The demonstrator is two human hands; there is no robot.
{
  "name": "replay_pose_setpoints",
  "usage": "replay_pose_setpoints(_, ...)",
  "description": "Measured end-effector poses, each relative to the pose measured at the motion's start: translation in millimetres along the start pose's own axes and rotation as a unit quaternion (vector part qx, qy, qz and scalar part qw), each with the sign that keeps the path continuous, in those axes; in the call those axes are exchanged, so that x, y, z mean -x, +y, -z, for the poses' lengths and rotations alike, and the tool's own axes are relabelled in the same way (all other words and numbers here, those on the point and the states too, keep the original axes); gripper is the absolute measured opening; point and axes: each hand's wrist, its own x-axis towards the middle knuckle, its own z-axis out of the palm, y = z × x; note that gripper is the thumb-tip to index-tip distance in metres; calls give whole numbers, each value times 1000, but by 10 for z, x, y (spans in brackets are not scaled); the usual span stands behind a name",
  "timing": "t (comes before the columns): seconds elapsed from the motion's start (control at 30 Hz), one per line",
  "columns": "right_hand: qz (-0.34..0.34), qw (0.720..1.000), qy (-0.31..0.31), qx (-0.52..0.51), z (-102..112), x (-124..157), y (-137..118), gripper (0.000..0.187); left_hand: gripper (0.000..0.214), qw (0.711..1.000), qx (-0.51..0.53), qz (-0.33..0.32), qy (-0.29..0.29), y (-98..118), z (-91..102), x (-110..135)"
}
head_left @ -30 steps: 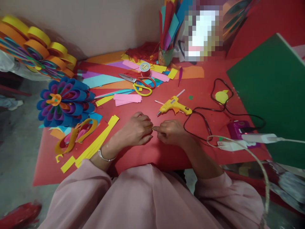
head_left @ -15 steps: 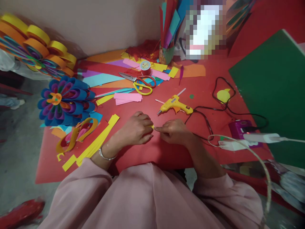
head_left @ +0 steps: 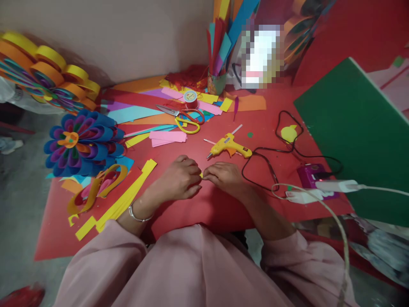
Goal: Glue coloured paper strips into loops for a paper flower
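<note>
My left hand [head_left: 182, 177] is closed, its fingers curled over a small yellow paper piece [head_left: 201, 175] whose edge shows at the fingertips. From the other side my right hand [head_left: 223, 175] pinches the same piece, the fingertips of both hands nearly meeting. Most of the paper is hidden under the fingers. Just beyond the right hand lies a yellow glue gun [head_left: 229, 146], nozzle pointing left, with a glue stick out of its back. Yellow paper strips [head_left: 121, 202] lie to the left of my left wrist, and pink paper strips [head_left: 168, 137] lie beyond that hand.
Scissors [head_left: 187, 119] and a thread spool [head_left: 191, 99] rest on paper strips at the back. Left stands a blue and purple paper flower [head_left: 84, 143]. The black cord [head_left: 271, 170] loops to a purple power box [head_left: 306, 175]. A green board [head_left: 354, 136] covers the right side.
My right hand's fingers have closed in from a pointing pose to a pinch on the yellow paper. The camera view has shifted slightly, so everything sits a little lower and further left.
</note>
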Motion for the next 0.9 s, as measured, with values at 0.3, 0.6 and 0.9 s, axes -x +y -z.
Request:
replay_pose_setpoints(0.3,-16,1000,-3,7,-10,4,-21,22,18,1000,0,11,-13,8,-21,3)
replay_pose_setpoints(0.6,2,996,-51,76,6,-3,-46,36,21,999,-9,18,-27,34,-20,12)
replay_pose_setpoints(0.9,44,998,-21,36,-23,-46,34,36,16,1000,-7,14,-18,20,-24,30)
